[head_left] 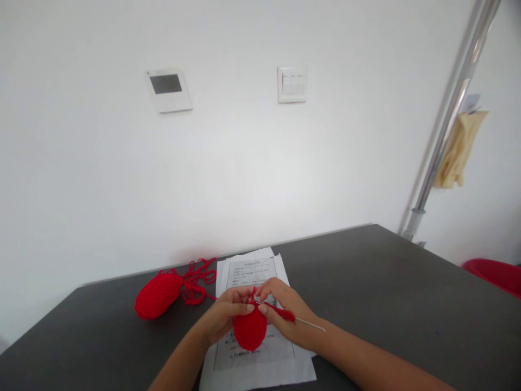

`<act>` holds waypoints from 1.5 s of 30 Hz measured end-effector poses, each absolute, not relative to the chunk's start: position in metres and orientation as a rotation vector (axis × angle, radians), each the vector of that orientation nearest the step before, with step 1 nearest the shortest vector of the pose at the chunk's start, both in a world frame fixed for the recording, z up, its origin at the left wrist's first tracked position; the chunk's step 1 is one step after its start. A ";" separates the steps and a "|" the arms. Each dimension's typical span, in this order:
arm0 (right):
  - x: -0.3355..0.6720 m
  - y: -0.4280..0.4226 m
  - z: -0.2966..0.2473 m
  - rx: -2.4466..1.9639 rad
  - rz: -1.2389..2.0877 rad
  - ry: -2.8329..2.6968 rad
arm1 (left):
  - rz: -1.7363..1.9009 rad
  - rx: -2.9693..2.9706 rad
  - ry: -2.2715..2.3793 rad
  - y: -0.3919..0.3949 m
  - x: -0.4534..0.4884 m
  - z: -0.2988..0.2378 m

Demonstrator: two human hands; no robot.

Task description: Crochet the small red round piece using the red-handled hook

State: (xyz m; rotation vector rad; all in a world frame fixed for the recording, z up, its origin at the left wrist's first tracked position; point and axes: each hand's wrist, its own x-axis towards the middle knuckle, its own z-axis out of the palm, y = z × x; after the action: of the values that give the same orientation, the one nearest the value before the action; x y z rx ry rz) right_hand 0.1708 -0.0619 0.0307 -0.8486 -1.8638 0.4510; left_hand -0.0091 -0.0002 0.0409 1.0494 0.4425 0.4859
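My left hand [230,313] pinches the top edge of a round red crochet piece [249,329], which hangs over printed sheets. In my right hand [287,310] is a crochet hook [285,313] with a red grip and a thin metal shaft sticking out past the wrist side. The hook's tip meets the upper edge of the piece between both thumbs, where a short bit of red yarn stands up. A strand runs from the left hand to loose red yarn [196,279] beside a red yarn ball [158,296] on the left.
Printed paper sheets [260,374] lie under my hands on the dark table [366,293]. A white wall rises behind it, with a panel [169,89] and a switch [292,84]. Right of the table are a metal pole [442,141], yellowish gloves [459,149] and a red rounded object [494,274].
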 end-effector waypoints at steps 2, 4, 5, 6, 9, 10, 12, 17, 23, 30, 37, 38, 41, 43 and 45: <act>0.172 -0.060 0.032 -0.836 0.472 -1.849 | 0.465 1.058 0.462 0.002 -0.012 0.041; 0.173 -0.057 0.031 -0.816 0.486 -1.841 | 0.470 1.057 0.486 0.002 -0.015 0.040; 0.173 -0.056 0.031 -0.802 0.486 -1.841 | 0.482 1.055 0.497 0.003 -0.015 0.040; 0.173 -0.054 0.030 -0.786 0.480 -1.843 | 0.500 1.052 0.506 0.002 -0.016 0.040; 0.173 -0.052 0.027 -0.740 0.443 -1.870 | 0.545 1.064 0.522 0.000 -0.015 0.041; 0.173 -0.052 0.026 -0.733 0.427 -1.885 | 0.557 1.075 0.527 0.000 -0.014 0.041; 0.174 -0.052 0.025 -0.733 0.390 -1.920 | 0.583 1.096 0.554 -0.002 -0.012 0.042; 0.175 -0.054 0.029 -0.786 0.250 -2.013 | 0.608 1.106 0.678 -0.001 -0.013 0.043; 0.174 -0.061 0.039 -0.736 0.122 -2.031 | 0.682 1.078 0.693 0.002 -0.018 0.050; 0.170 -0.063 0.037 -0.729 0.346 -1.870 | 0.652 1.078 0.693 0.005 -0.023 0.053; 0.165 -0.063 0.036 -0.934 0.764 -1.595 | 0.575 1.087 0.710 0.008 -0.029 0.055; 0.166 -0.062 0.037 -0.916 0.740 -1.616 | 0.567 1.083 0.710 0.008 -0.030 0.055; 0.171 -0.062 0.040 -0.745 0.550 -1.834 | 0.572 1.077 0.706 0.009 -0.032 0.054; 0.175 -0.061 0.043 -0.618 0.411 -2.025 | 0.579 1.090 0.713 0.010 -0.034 0.054; 0.177 -0.061 0.044 -0.586 0.386 -2.071 | 0.580 1.106 0.724 0.011 -0.035 0.053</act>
State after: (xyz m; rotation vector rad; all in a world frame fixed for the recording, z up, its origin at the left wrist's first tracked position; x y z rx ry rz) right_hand 0.1772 -0.0612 0.0438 -0.5858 -2.0705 0.3860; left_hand -0.0352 0.0108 0.0531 1.1055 0.7238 0.5804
